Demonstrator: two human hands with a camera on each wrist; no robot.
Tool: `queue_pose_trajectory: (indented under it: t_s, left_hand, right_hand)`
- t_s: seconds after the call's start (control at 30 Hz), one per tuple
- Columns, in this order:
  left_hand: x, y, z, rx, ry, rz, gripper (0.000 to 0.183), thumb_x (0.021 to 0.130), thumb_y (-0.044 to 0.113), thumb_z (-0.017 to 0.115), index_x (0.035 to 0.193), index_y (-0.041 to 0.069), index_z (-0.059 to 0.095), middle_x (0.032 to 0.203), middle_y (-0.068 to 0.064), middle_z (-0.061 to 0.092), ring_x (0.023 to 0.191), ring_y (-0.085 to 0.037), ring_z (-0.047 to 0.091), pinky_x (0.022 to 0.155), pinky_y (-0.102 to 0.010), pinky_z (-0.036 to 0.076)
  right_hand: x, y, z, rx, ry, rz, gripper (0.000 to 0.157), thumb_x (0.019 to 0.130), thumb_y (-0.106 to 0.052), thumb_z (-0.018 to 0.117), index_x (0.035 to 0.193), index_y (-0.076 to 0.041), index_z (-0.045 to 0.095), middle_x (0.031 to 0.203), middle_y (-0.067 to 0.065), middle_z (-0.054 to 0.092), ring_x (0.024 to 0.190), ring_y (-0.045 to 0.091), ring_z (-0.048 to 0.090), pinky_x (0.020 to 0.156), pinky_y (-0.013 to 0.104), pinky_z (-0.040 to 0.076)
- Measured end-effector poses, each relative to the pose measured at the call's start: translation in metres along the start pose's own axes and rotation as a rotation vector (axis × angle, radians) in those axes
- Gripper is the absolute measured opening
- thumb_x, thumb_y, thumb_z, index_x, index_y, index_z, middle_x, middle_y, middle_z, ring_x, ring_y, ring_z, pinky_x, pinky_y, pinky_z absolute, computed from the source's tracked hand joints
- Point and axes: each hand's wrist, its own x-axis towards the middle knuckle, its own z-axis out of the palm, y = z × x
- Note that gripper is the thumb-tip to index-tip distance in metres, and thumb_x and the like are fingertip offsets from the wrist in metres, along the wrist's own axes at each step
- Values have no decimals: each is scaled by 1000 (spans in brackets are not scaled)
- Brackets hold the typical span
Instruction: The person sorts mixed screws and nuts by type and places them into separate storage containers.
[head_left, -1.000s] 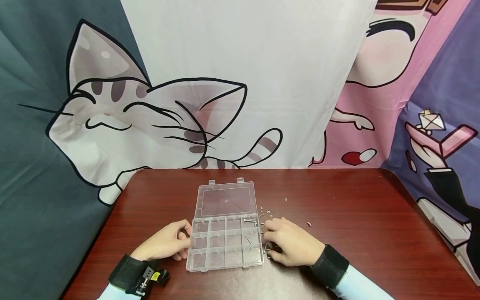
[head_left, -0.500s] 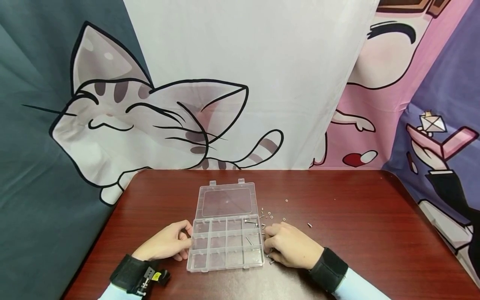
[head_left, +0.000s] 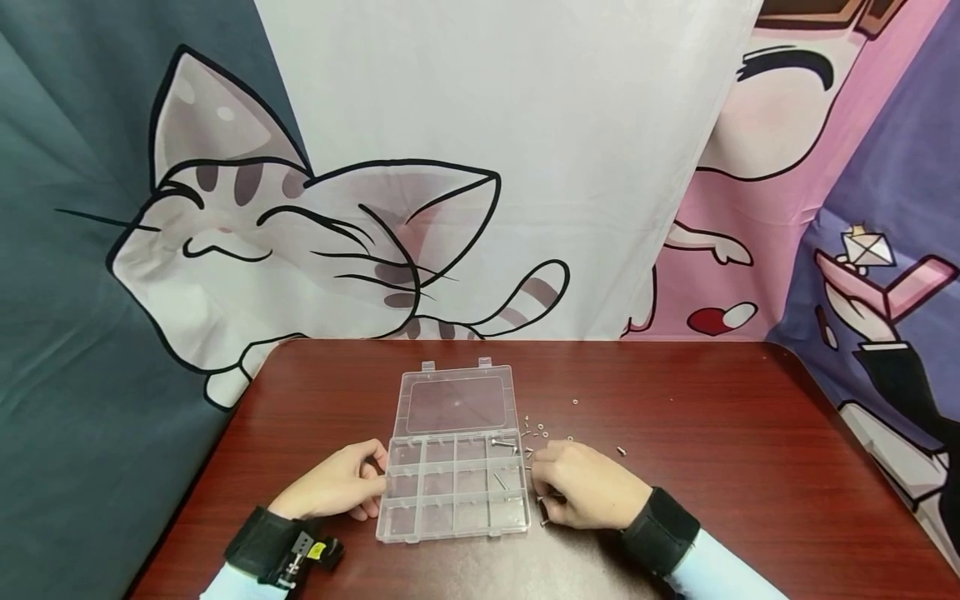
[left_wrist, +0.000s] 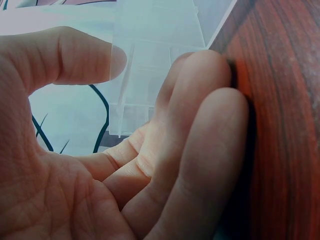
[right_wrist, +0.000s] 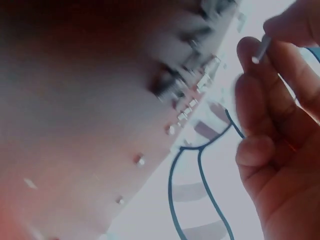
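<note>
A clear plastic compartment box [head_left: 438, 535] lies on the table with its lid [head_left: 456, 403] folded back. Metal screws [head_left: 503, 442] sit in its right-hand column. My left hand [head_left: 330, 485] grips the box's left edge, thumb at the wall and fingers low beside it, as the left wrist view shows. To the right of the box, my right hand [head_left: 588, 487] is low over the tabletop. In the right wrist view its thumb and index finger pinch a small metal screw [right_wrist: 260, 49]. Part of the scattered screws is hidden under this hand.
Small nuts and screws [head_left: 540, 427] lie scattered just right of the box. Farther right is a lone screw [head_left: 621, 451], and a small ring-shaped nut [head_left: 575, 402] lies farther back. Behind the wooden table [head_left: 750, 467] hangs a printed cloth [head_left: 585, 108].
My right hand's fingers have drawn together among the screws beside the box, and the screws near its fingertips have shifted. My left hand stays at the box's edge.
</note>
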Motion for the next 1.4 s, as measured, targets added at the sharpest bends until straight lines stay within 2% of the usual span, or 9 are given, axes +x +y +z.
queue_pose_trajectory:
  t_s: [0.23, 0.33, 0.6, 0.8, 1.27, 1.33, 1.4]
  left_hand:
    - [0, 2, -1, 11, 1, 4, 25, 86, 11, 60, 105, -1, 48, 70, -14, 62, 58, -26, 66, 53, -40, 56]
    - [-1, 2, 0, -3, -1, 5, 25, 86, 11, 60, 105, -1, 48, 70, -14, 63, 58, -26, 66, 53, -41, 56]
    - [-3, 0, 1, -6, -1, 1, 24, 87, 10, 59, 106, 0, 48, 70, -13, 63, 59, -27, 66, 54, -42, 56]
    - [-3, 2, 0, -8, -2, -4, 25, 86, 11, 60, 105, -1, 48, 70, -13, 63, 59, -26, 66, 53, -41, 56]
    - [-1, 1, 0, -7, 6, 8, 24, 87, 11, 60, 105, 0, 48, 69, -11, 61, 58, -26, 65, 52, -42, 56]
    - [-1, 0, 0, -12, 4, 3, 24, 87, 11, 60, 105, 0, 48, 69, -11, 62, 58, -26, 66, 53, -42, 56]
    - [-1, 1, 1, -17, 1, -2, 24, 87, 11, 60, 105, 0, 48, 70, -11, 62, 58, -26, 66, 53, -42, 56]
  right_hand:
    - [14, 8, -16, 57, 103, -16, 23, 66, -8, 70, 78, -22, 56, 74, -15, 49, 70, -2, 45, 64, 13, 40]
    - [22, 8, -22, 88, 119, -16, 22, 68, -5, 69, 82, -21, 61, 77, -13, 53, 70, -3, 47, 64, 11, 40]
    - [44, 1, -29, 70, 85, -31, 15, 75, -11, 69, 87, -21, 68, 80, -14, 55, 74, -2, 47, 70, 15, 42]
    - [57, -4, -29, 87, 83, -47, 16, 77, -11, 66, 89, -22, 69, 81, -14, 55, 73, -4, 45, 69, 12, 40]
    - [63, -7, -29, 77, 61, -31, 16, 77, -12, 67, 91, -20, 70, 80, -13, 53, 72, -3, 46, 69, 14, 41]
    - [62, -7, -29, 49, 48, -18, 26, 80, -24, 71, 105, -18, 71, 94, -10, 59, 84, 1, 52, 77, 19, 44]
    - [58, -8, -30, 28, 19, 9, 55, 81, -43, 72, 127, -15, 66, 123, -1, 60, 111, 12, 56, 93, 30, 46]
